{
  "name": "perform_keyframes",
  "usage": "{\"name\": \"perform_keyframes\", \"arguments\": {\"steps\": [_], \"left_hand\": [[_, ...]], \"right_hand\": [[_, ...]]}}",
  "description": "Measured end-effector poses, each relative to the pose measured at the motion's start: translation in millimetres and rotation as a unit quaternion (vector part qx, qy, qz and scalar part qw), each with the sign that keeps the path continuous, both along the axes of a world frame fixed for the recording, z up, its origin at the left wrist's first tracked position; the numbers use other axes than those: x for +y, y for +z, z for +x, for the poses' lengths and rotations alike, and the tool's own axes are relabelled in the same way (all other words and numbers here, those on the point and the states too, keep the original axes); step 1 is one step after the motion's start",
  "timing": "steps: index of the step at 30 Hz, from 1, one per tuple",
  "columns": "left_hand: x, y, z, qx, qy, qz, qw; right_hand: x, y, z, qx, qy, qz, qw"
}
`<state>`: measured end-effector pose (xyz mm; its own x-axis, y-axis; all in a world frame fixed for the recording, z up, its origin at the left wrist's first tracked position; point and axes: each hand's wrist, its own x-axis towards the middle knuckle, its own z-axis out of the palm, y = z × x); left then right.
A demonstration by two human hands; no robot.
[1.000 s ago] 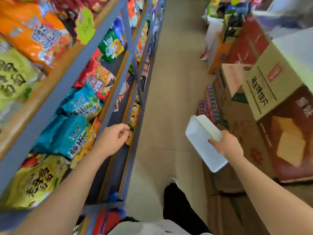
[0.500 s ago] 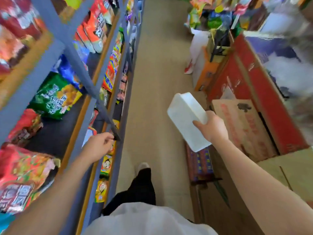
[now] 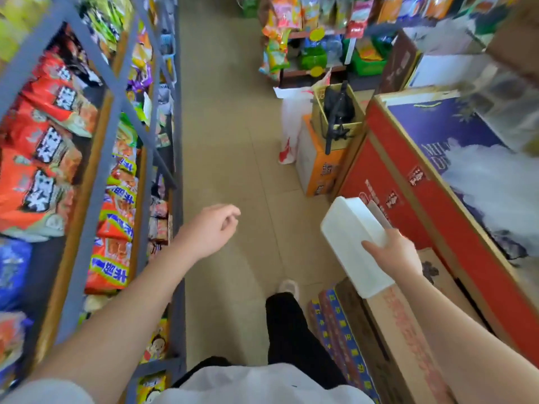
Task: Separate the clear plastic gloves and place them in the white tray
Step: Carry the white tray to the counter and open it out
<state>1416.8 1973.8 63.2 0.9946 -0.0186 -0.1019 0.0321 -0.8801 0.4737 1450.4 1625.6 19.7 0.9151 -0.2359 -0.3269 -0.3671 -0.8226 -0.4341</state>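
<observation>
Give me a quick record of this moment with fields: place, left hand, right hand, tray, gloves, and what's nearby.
place: shop aisle with a tiled floor
left hand: over the aisle, fingers loosely curled, holding nothing
right hand: grips the white tray
tray: tilted, held in the air beside the cartons
gloves: no clear plastic gloves can be made out in this view
left side: grey shelf rack with snack packets
right side: red carton, stacked boxes

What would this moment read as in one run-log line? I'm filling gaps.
right hand grips white tray | left hand loosely curled, holds nothing | gloves not in view | standing in shop aisle
</observation>
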Motion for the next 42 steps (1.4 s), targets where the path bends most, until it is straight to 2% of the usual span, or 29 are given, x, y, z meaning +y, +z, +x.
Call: {"name": "perform_keyframes", "arguments": {"steps": [6, 15, 22, 26, 30, 32, 34, 36, 37, 40, 42], "left_hand": [[-30.4, -5.1, 175.4, 0.016, -0.02, -0.042, 0.999], [-39.9, -44.7, 409.1, 0.105, -0.066, -0.016, 0.992], [-109.0, -24.1, 590.4, 0.08, -0.224, -0.002, 0.971], [-173.5, 4.6, 667.7, 0.093, -0.336, 0.021, 0.937], [-255.7, 20.2, 710.7, 0.092, -0.418, 0.025, 0.903], [-294.4, 17.6, 714.9, 0.115, -0.429, -0.016, 0.896], [-327.3, 10.0, 713.9, 0.222, -0.388, -0.122, 0.886], [-354.6, 3.0, 710.4, 0.324, -0.331, -0.24, 0.853], [-365.9, 0.2, 708.0, 0.345, -0.315, -0.287, 0.836], [-392.7, -5.5, 706.2, 0.328, -0.303, -0.385, 0.808], [-403.6, -5.3, 707.0, 0.283, -0.329, -0.375, 0.819]], "right_hand": [[-28.9, 11.1, 152.0, -0.016, -0.035, -0.01, 0.999], [-54.7, 54.5, 345.6, -0.114, -0.076, 0.021, 0.99], [-87.2, 62.6, 445.6, -0.134, -0.221, 0.074, 0.963], [-114.4, 58.7, 475.9, -0.127, -0.319, 0.14, 0.929], [-148.3, 45.6, 484.7, -0.131, -0.389, 0.203, 0.889], [-162.9, 40.5, 485.7, -0.121, -0.407, 0.253, 0.869], [-176.0, 35.5, 484.9, -0.106, -0.397, 0.315, 0.856], [-188.8, 32.9, 484.2, -0.096, -0.376, 0.373, 0.843], [-196.1, 32.3, 484.1, -0.09, -0.367, 0.395, 0.837], [-212.1, 31.5, 492.2, -0.079, -0.353, 0.399, 0.843], [-221.6, 25.9, 502.7, -0.083, -0.354, 0.305, 0.88]]}}
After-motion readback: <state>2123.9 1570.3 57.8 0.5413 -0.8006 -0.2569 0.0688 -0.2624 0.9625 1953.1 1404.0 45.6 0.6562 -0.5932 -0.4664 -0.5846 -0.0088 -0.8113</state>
